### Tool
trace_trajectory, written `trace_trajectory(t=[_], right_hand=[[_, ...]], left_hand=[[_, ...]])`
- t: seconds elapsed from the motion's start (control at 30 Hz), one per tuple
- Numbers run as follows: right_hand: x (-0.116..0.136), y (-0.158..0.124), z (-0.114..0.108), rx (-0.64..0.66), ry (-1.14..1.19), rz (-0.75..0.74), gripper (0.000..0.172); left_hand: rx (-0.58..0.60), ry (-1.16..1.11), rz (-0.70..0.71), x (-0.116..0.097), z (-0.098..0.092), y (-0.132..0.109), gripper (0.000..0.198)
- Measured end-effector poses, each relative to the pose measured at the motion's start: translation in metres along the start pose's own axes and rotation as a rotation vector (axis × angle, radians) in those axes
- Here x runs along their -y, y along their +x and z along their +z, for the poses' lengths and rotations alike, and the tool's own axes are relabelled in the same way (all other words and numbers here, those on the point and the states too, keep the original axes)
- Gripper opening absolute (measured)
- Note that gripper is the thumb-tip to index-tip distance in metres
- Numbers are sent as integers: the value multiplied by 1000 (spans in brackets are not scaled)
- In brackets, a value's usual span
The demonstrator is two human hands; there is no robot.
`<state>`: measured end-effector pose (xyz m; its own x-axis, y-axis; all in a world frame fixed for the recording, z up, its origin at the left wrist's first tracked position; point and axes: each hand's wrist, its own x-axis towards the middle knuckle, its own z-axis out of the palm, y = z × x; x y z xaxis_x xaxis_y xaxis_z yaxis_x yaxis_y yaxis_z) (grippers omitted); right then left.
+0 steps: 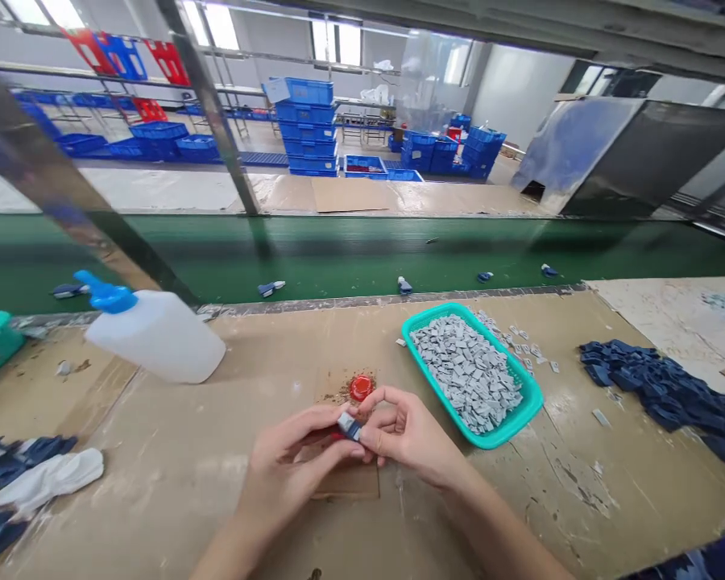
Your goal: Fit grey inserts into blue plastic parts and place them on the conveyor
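Observation:
My left hand (296, 459) and my right hand (408, 431) meet over a cardboard pad (345, 481), pinching a small grey-and-blue piece (349, 427) between their fingers. Part of the piece is hidden by my fingertips. Just beyond my fingers, a red round cap (361, 387) sits on the cardboard amid brownish specks. To the right of my right hand is a teal plastic tray (494, 435) heaped with small grey pieces (465, 370). More of these pieces lie loose on the bench beyond the tray's far corner.
A white plastic bottle (157, 338) with a blue spray head lies on the bench at left. Navy fabric (658, 395) lies at right, and white-and-navy cloth (30, 483) at left. Beyond the bench runs a green conveyor belt (338, 250) carrying small blue-and-white items.

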<state>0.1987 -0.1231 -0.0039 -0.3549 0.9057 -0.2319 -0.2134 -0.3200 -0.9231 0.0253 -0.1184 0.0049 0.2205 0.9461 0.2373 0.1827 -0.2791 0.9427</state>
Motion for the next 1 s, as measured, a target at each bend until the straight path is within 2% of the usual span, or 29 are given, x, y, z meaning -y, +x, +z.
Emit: trace_trajectory(t=[0.07, 0.13, 0.17, 0.23, 0.27, 0.3, 0.33, 0.4, 0.5, 0.57, 0.7, 0.77, 0.83, 0.93, 1.0], right_hand=[[11, -4, -2, -4, -47, -4, 33], [26, -10, -12, -116, -213, -64, 30], [34, -14, -21, -239, -343, -113, 27], [46, -22, -45, -616, -652, -204, 23], [49, -25, -59, -770, -791, -200, 22], [50, -27, -72, -887, -922, -177, 21], [49, -27, -83, -940, -1034, -134, 22], [43, -25, -100, -950, -1175, -17, 21], [34, -17, -104, -950, -1253, 102, 17], [32, -12, -98, -970, -1297, 93, 13], [32, -7, -89, -979, -1367, 51, 13], [30, -5, -89, -981, -1369, 51, 15], [27, -4, -92, -988, -1367, 28, 15], [26, -5, -96, -988, -1309, -52, 16], [28, -7, -96, -984, -1199, -126, 18]], left_hand=[[62, 82, 44, 2, -4, 5, 30], [111, 196, 107, 2, -9, 15, 36], [127, 270, 151, 2, -11, 22, 40], [127, 422, 243, 3, -14, 41, 46], [112, 482, 284, 3, -16, 53, 48], [98, 529, 315, 5, -17, 66, 48], [89, 567, 332, 7, -18, 80, 48], [84, 613, 312, 14, -18, 111, 47], [76, 547, 120, 32, -11, 158, 46], [53, 475, 11, 46, -2, 188, 44], [13, 359, -80, 70, 16, 233, 29], [3, 251, -122, 76, 24, 245, 23], [0, 116, -155, 78, 29, 250, 26], [-1, -72, -193, 76, 31, 246, 34], [-3, -152, -217, 72, 29, 241, 32]])
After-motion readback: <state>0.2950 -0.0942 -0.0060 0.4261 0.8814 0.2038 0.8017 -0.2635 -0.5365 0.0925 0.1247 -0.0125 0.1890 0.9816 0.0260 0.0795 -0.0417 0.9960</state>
